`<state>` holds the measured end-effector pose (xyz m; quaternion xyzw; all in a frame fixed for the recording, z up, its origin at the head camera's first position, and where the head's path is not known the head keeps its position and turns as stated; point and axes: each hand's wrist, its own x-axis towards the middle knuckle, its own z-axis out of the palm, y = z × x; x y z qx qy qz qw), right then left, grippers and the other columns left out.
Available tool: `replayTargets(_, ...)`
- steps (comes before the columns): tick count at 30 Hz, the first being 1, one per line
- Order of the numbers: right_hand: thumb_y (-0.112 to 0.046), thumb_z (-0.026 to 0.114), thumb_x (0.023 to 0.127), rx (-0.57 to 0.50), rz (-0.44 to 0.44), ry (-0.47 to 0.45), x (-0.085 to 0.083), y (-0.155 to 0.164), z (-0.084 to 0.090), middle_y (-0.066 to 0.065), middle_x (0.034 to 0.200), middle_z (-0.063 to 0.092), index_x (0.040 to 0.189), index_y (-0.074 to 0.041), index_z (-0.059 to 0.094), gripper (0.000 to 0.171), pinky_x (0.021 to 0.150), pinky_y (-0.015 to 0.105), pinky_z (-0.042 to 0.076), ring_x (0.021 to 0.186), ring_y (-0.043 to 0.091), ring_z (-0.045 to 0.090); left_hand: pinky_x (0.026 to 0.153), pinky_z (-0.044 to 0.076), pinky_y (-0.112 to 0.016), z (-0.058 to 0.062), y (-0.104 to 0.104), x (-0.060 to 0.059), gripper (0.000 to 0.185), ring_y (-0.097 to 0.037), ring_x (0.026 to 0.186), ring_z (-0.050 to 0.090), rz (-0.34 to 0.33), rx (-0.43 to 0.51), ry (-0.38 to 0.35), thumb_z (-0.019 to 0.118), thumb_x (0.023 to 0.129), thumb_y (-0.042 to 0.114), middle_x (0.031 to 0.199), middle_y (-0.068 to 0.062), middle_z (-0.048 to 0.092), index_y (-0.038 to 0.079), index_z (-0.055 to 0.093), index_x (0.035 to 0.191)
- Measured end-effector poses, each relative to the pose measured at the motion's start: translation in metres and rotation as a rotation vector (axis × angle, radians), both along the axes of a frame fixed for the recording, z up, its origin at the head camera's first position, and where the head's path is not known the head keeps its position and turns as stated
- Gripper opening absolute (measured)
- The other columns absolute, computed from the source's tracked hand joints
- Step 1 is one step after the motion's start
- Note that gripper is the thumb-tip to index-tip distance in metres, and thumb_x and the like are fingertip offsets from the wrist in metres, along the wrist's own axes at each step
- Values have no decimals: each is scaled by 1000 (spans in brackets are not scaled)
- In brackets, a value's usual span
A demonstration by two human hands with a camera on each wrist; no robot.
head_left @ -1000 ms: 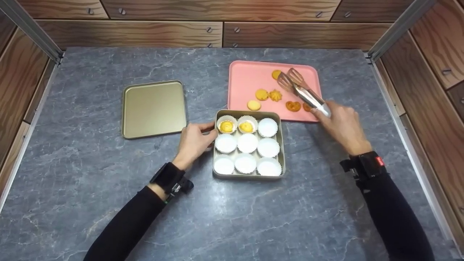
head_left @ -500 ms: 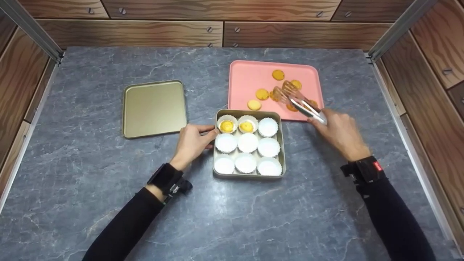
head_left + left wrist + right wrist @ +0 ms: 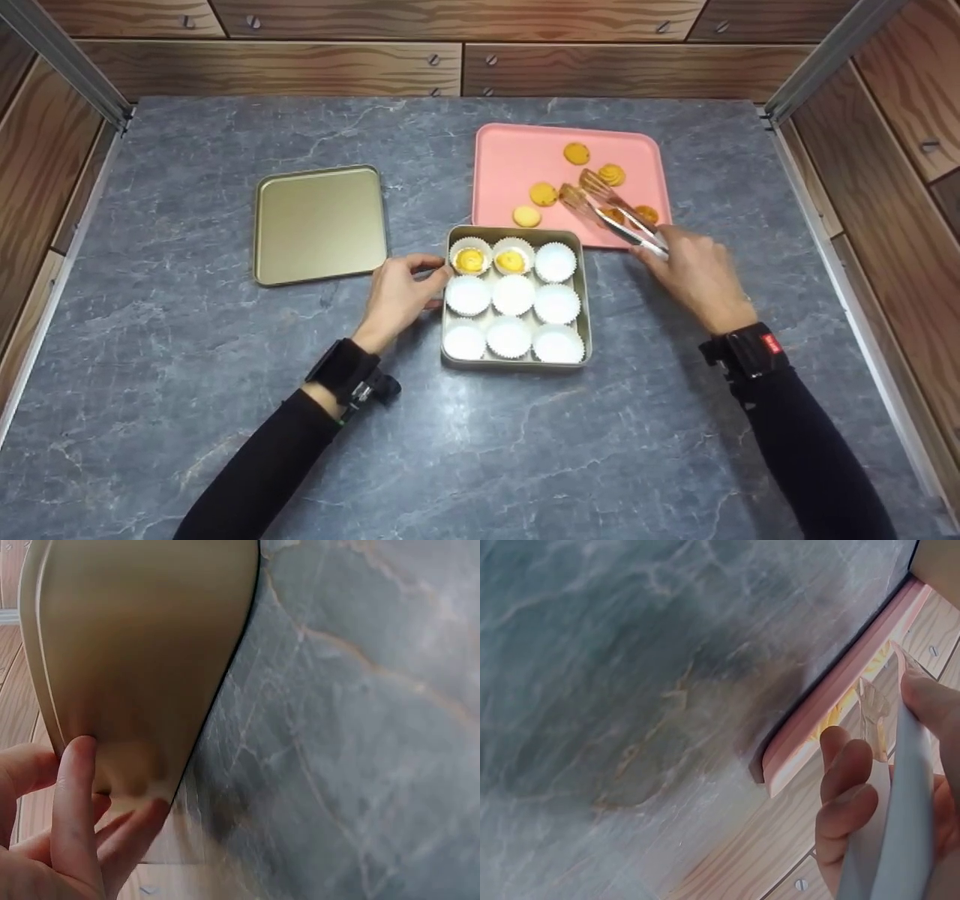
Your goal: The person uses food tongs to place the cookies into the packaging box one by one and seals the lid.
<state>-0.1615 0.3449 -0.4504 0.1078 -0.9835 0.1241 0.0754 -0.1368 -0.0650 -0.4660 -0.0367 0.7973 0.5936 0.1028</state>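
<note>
1. My right hand (image 3: 701, 279) grips the tongs (image 3: 627, 232) between thumb and curled fingers, their two arms parted.
2. From that hand the tongs reach forward and leftward, slotted ends over the biscuits (image 3: 611, 175) on the pink tray (image 3: 514, 154).
3. My left hand (image 3: 400, 294) rests its loosely extended fingertips against the gold tin (image 3: 517, 365).
4. The tin sits between my hands.

A gray, marble-veined tabletop (image 3: 420, 465) carries three things: near its center, a square gold tin (image 3: 517, 365); toward ten o'clock, a flat gold lid (image 3: 320, 225); toward one o'clock, a rectangular pink tray (image 3: 510, 165).
</note>
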Motion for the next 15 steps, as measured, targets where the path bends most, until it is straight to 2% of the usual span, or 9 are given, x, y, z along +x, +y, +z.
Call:
replayTargets(5,-35,73,98,11,15,24,0,0,-1,16,72,59,106,4,65,41,49,58,53,61,40,61,70,68,-29,1,0,-2,37,-24,92,76,-6,78,-44,74,96,18,122,-14,72,2,70,129)
replayTargets(9,-34,73,98,8,9,14,0,-1,-2,23,78,64,116,6,65,44,51,60,55,65,44,64,71,68,-29,2,1,-2,38,-25,98,74,-4,109,-71,75,95,16,125,-14,71,2,69,131)
replayTargets(15,-34,72,99,-5,8,9,0,-2,-3,30,90,69,125,4,65,47,55,62,57,72,48,67,70,68,-29,2,6,-1,40,-25,96,75,-13,109,-62,75,94,15,129,-17,69,2,69,131)
